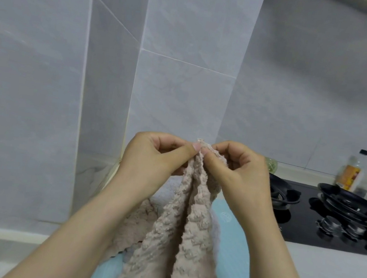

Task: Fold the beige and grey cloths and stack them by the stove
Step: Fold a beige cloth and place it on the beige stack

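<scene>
Beige cloth (190, 221) edge is pinched mid-frame by left hand (152, 158) and right hand (241, 172), fingers curled; corners may be misaligned, hanging folds bunched.

Both hands, left hand (152, 158) and right hand (241, 172), pinched the beige cloth (188, 233) at mid-frame. The stove (330, 219) sat at the right edge.

We find no legible text. The orange label (349, 177) on the bottle (359, 162) and the white mark (225, 215) on the blue mat (236, 251) are too blurred to read.
</scene>
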`<state>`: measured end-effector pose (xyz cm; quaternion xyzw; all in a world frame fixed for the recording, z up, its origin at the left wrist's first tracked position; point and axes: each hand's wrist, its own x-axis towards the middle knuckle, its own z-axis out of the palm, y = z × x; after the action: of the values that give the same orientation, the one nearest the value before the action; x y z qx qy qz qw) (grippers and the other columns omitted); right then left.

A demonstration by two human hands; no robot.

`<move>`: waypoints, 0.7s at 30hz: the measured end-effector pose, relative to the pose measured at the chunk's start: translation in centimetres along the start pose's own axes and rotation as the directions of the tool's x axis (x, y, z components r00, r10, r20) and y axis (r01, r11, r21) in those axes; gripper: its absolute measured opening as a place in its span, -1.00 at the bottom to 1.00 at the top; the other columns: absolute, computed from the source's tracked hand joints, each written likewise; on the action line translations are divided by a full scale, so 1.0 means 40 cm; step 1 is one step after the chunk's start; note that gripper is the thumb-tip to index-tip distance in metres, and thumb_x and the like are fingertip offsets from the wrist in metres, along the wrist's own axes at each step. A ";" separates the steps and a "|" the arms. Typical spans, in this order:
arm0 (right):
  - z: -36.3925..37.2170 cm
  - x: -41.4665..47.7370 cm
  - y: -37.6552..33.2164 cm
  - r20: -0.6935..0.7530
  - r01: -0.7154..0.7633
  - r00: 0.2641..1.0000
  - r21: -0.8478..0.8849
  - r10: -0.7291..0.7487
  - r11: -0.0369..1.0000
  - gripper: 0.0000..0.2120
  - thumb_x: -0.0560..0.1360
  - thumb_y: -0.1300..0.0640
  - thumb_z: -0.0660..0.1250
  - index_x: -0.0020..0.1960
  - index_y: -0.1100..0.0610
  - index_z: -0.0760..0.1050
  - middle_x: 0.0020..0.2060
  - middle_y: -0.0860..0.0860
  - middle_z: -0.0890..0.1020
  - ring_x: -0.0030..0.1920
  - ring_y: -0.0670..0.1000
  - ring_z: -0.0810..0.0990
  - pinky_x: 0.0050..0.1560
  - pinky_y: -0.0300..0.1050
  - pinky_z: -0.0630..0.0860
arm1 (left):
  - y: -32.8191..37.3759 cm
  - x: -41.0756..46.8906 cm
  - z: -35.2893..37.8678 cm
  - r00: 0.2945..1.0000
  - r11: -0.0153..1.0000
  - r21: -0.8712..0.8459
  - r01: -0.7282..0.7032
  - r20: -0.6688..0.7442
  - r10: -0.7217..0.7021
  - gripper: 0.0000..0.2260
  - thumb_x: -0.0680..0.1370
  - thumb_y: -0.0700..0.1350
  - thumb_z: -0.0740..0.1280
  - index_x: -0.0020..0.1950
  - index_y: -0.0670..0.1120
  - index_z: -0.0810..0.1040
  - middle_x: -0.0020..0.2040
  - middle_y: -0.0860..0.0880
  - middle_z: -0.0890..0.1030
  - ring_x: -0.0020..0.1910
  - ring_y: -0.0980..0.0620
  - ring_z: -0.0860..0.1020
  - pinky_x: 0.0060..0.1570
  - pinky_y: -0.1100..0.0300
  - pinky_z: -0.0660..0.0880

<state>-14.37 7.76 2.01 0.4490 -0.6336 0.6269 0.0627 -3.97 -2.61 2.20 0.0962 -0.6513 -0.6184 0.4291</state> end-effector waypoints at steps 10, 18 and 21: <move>-0.006 -0.002 -0.003 0.018 0.014 1.000 -0.037 -0.014 0.999 -0.87 0.39 0.05 0.50 -0.28 0.08 0.63 -0.48 -0.05 0.53 -0.44 -0.09 0.36 -0.40 -0.17 0.34 | -0.002 0.007 -0.005 0.998 0.999 -0.005 0.041 -0.040 -0.041 -0.87 0.46 -0.31 0.36 -0.25 -0.21 0.67 -0.30 -0.15 0.65 -0.32 0.02 0.57 -0.18 0.15 0.61; -0.081 0.009 0.032 0.071 -0.032 0.996 -0.256 0.052 0.966 -0.75 0.42 -0.10 0.46 -0.31 0.05 0.60 -0.52 -0.11 0.47 -0.44 -0.04 0.37 -0.36 -0.11 0.35 | -0.013 0.038 -0.047 0.977 0.998 0.064 -0.021 -0.208 0.034 -0.80 0.43 -0.24 0.34 -0.39 -0.08 0.59 -0.53 0.07 0.42 -0.51 0.13 0.33 -0.43 0.32 0.33; -0.084 0.011 0.025 0.008 0.025 1.000 -0.231 -0.024 0.973 -0.81 0.41 -0.05 0.47 -0.26 0.05 0.63 -0.43 -0.04 0.57 -0.38 -0.08 0.44 -0.32 -0.08 0.40 | -0.026 0.047 -0.053 0.970 0.993 0.113 -0.020 -0.238 0.046 -0.83 0.41 -0.18 0.34 -0.39 -0.05 0.56 -0.54 0.12 0.37 -0.51 0.14 0.28 -0.42 0.26 0.25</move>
<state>-16.92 10.23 2.24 0.4480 -0.6968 0.5470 0.1206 -4.12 -5.60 1.83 0.1828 -0.6291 -0.5584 0.5090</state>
